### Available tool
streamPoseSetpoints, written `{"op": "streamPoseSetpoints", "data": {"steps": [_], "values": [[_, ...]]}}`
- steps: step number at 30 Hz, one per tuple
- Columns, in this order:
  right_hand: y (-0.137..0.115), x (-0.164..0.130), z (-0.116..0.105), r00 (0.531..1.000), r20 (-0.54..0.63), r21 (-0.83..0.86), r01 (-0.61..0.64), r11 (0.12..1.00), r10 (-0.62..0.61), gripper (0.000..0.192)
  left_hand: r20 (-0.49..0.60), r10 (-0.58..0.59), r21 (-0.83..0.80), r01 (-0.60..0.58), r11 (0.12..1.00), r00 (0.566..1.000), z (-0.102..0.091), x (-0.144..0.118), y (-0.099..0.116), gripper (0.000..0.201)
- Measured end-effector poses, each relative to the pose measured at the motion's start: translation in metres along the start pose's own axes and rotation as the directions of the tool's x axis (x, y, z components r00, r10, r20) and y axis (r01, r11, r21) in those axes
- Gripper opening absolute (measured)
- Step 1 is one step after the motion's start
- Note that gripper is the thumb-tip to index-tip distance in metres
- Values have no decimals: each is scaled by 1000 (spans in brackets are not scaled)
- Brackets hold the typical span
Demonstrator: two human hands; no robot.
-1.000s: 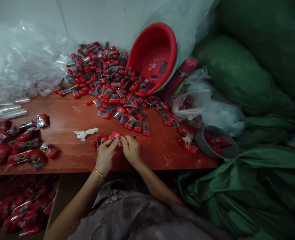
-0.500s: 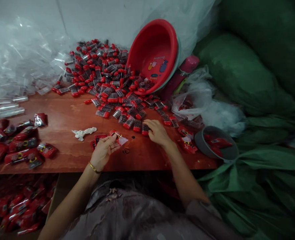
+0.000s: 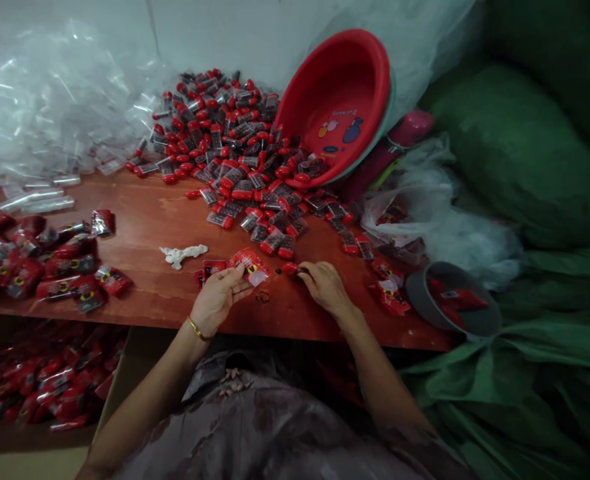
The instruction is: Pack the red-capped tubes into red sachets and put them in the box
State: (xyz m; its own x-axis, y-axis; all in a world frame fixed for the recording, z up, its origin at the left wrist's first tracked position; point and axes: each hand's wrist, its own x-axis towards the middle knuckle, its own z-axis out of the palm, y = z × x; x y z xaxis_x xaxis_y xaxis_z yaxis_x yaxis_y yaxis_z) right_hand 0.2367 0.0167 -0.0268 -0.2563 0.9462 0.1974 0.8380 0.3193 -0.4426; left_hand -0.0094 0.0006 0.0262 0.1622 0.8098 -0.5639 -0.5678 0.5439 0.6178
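My left hand (image 3: 218, 299) holds a small red printed packet (image 3: 249, 264) by its edge, just above the wooden table (image 3: 149, 220). To its right, my right hand (image 3: 325, 283) grips a small red-capped clear tube (image 3: 291, 268) between thumb and fingers, close to the packet's open side. A big pile of the same red-capped tubes (image 3: 235, 153) lies behind the hands, spilling out of a tipped red basin (image 3: 342, 107). More red packets (image 3: 209, 268) lie under my left hand.
Filled red packets (image 3: 49, 263) lie at the table's left, with more in a box (image 3: 39, 390) below. Clear plastic sleeves (image 3: 49, 113) pile at the back left. A white scrap (image 3: 182, 254), a grey bowl (image 3: 452, 300) with packets and green sacks (image 3: 515, 173) are on the right.
My right hand left the packet, reached to the pile's near edge, picked a tube and came back toward the packet. My left hand kept holding the packet. The view shifted left.
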Motion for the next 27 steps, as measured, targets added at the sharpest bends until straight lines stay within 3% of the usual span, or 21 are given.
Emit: {"op": "streamPoseSetpoints", "data": {"steps": [3, 5, 10, 15, 21, 24, 27], "values": [[-30, -21, -4, 997, 19, 348, -81, 934, 79, 23, 6, 14, 25, -14, 1000, 1000, -1, -2, -2, 26], [-54, -32, -11, 996, 71, 476, -84, 876, 56, 19, 14, 1, 52, -2, 999, 1000, -1, -2, -5, 29], [-87, -37, -22, 999, 37, 456, -47, 889, 34, 10, -2, 38, 158, -37, 987, 999, 0, -4, -8, 36], [-85, -34, -13, 997, 2, 482, -73, 873, 82, 12, 7, 118, 243, -116, 963, 993, 1, -10, -3, 36], [-89, -33, -5, 996, 17, 499, -79, 863, 82, 12, 95, 198, 296, -217, 930, 976, 2, -8, -7, 25], [-90, -33, -5, 997, 22, 518, -78, 852, 78, 14, 66, 259, 311, -267, 912, 964, -1, -1, -12, 29], [-90, -35, -6, 996, 57, 547, -89, 833, 68, 15, -3, 239, 245, -231, 942, 971, -4, 5, -11, 38]]}}
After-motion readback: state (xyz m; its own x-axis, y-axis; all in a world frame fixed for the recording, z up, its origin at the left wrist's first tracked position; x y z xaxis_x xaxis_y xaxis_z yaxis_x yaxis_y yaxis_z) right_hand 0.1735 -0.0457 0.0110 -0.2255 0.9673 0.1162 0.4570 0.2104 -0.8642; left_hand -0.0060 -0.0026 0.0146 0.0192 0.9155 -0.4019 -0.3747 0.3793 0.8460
